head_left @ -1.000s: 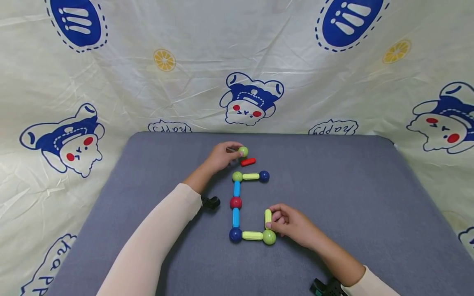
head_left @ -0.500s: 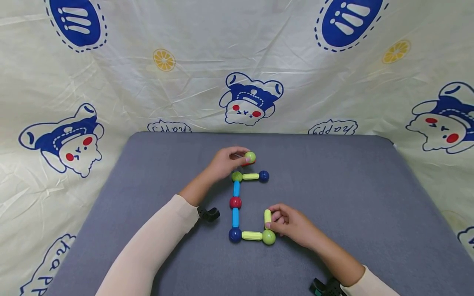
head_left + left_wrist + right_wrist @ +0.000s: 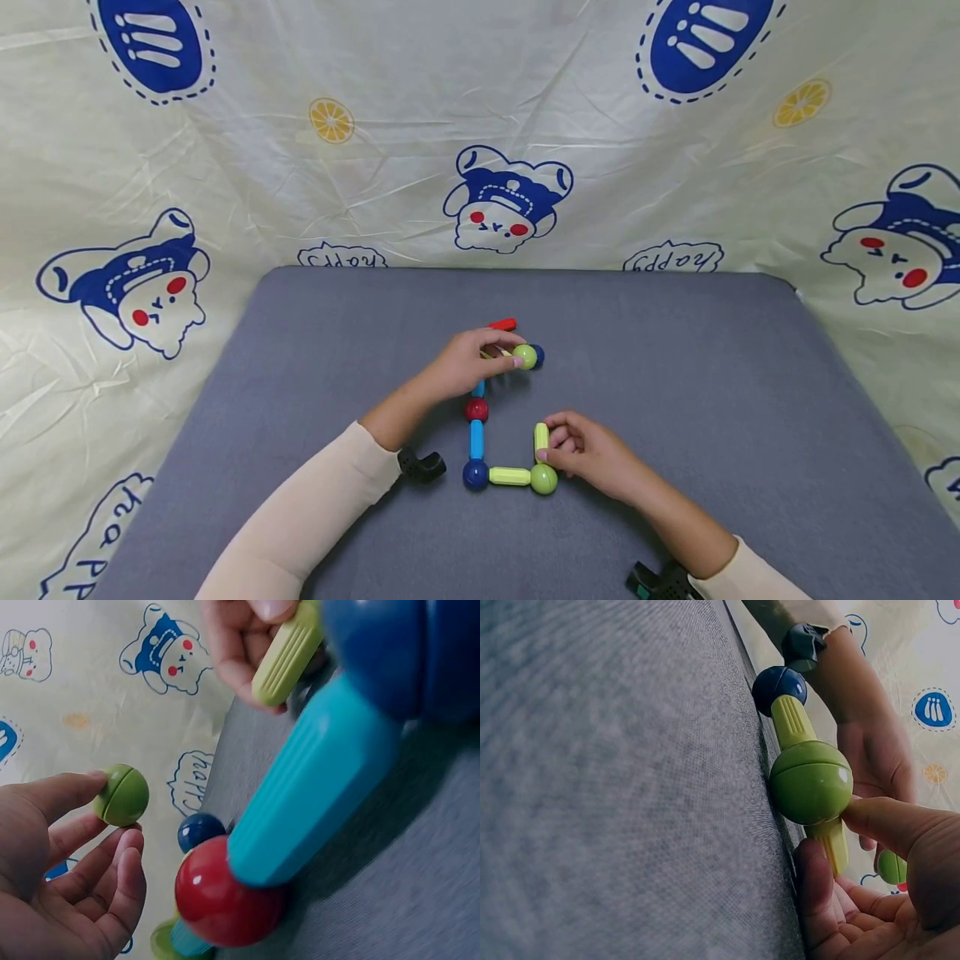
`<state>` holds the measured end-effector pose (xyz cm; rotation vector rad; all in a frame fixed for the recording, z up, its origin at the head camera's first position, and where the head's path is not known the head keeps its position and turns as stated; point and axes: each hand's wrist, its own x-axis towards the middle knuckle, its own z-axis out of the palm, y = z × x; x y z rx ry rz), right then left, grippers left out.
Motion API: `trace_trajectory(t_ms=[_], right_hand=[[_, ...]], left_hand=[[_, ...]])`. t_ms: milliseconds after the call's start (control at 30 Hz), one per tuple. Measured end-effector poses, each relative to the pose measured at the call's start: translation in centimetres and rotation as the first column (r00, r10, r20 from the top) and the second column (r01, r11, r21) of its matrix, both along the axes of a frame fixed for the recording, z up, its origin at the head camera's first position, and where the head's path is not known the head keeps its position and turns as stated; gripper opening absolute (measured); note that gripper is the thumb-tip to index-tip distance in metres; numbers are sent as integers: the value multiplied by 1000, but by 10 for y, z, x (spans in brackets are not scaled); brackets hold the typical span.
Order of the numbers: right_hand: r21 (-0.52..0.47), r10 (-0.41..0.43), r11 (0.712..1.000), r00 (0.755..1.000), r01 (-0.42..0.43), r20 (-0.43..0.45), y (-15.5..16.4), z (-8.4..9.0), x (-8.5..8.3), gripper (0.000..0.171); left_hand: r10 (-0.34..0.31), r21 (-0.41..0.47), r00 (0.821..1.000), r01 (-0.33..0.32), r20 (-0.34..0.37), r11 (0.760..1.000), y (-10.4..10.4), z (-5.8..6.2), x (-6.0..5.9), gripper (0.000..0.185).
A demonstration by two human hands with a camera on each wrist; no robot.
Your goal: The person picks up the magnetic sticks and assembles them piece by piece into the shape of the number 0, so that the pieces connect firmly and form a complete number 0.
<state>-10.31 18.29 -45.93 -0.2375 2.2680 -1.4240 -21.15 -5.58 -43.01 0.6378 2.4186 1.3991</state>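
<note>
A: What are the hands doing?

B: The left hand pinches a loose green ball between thumb and fingertips, holding it just beside the dark blue ball at the far end of the built chain. The right hand has its fingers curled round a short upright yellow-green rod, which stands on the green corner ball.

A: Is the loose ball touching the chain?

B: From the head view it sits right against the blue ball, but I cannot tell whether they touch. The left wrist view shows the green ball held clear of the grey surface, between thumb and forefinger.

A: And the rest of the chain?

B: From the green corner ball a yellow-green rod runs left to a blue ball. From there a light blue rod goes up to a red ball, then another light blue rod, mostly hidden under the left hand.

A: Anything else around?

B: A red rod lies apart, just beyond the left hand. Everything rests on a grey mat, with a cream cartoon-print cloth behind.
</note>
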Motion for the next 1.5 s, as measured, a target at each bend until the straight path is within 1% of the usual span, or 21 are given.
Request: trace_trajectory(t_ms=[133,267,333,500,600,767,833,967,1133,1500], right_hand=[[-5,5,1000,1000,-5,-2,0,0,-1,52],[5,2,1000,1000,-2,-9,0,0,-1,51],[10,0,1000,1000,0,-17,0,0,-1,50],[7,-1,1000,1000,1,-17,0,0,0,51],[-3,-6,1000,1000,6,-10,0,0,0,53],[-28,-16,999,1000,16,-1,0,1,1,53],[-35,-18,999,1000,18,2,0,1,1,53],[-43,-17,999,1000,18,4,1,1,1,50],[-43,-16,999,1000,16,-2,1,1,1,47],[-34,-17,999,1000,16,-21,0,1,2,42]], left_hand=[[-44,-5,999,44,17,999,3,-1,7,33],[-94,-33,996,94,10,995,8,-4,13,31],[-120,-57,993,119,-3,991,11,-5,16,30],[-177,-123,984,174,-9,977,18,-9,21,28],[-205,-180,978,195,-35,964,21,-8,24,27],[-244,-280,965,210,-95,937,26,-6,28,27],[-253,-306,962,212,-100,928,27,-8,29,28],[-276,-324,956,230,-101,918,29,-10,31,28],[-291,-329,951,242,-107,913,29,-10,33,28],[-287,-332,954,242,-92,912,29,-9,33,28]])
